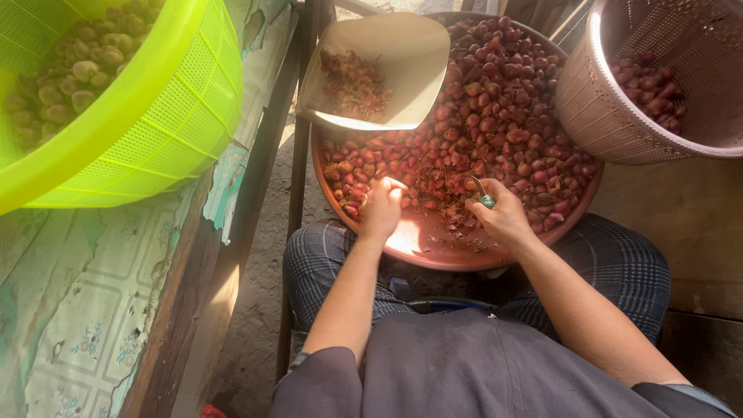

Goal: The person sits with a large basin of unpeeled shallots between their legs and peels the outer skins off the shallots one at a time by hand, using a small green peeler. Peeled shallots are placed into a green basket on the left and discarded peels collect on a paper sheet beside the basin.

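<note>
Small red-brown shallots, glossy and mixed with dry papery skins, fill a wide round brown basin resting on the seated person's knees. At the basin's near rim, the left hand is curled shut around one shallot pulled from the heap. Just beside it, the right hand is clamped on a small knife with a green handle, blade toward the heap. A cream scoop of peelings lies on the basin's far-left edge.

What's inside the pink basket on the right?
The pink basket holds a small pile of red shallots against its near wall. The rest of its inside runs out of frame, and the basket bottom under the pile is covered.
</note>
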